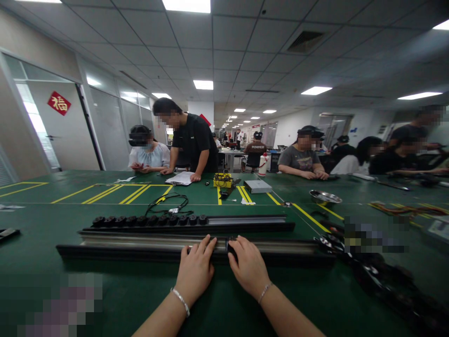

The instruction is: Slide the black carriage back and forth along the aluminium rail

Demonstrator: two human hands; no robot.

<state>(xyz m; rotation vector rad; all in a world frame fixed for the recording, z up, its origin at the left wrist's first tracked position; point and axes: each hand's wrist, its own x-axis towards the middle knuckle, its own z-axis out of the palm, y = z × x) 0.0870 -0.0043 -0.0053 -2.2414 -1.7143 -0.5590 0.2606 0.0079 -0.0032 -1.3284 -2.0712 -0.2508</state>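
A long black rail [133, 252] with a pale metallic channel lies across the green table in front of me. My left hand [195, 269] rests on its middle, fingers stretched out over the channel. Close beside it, my right hand [248, 264] has its fingers curled around a small black part [229, 245] sitting in the channel. The fingers partly cover this part, so its exact shape is hidden. Just behind lies a second black rail [247, 220], with a row of several round black pieces [150, 221] along its left half.
Dark jumbled parts [382, 276] lie at the right. Farther back are a looped black cable [168, 203], a yellow box [222, 179], a grey box [257, 186] and a metal bowl [325, 197]. People sit and stand across the green table [133, 299].
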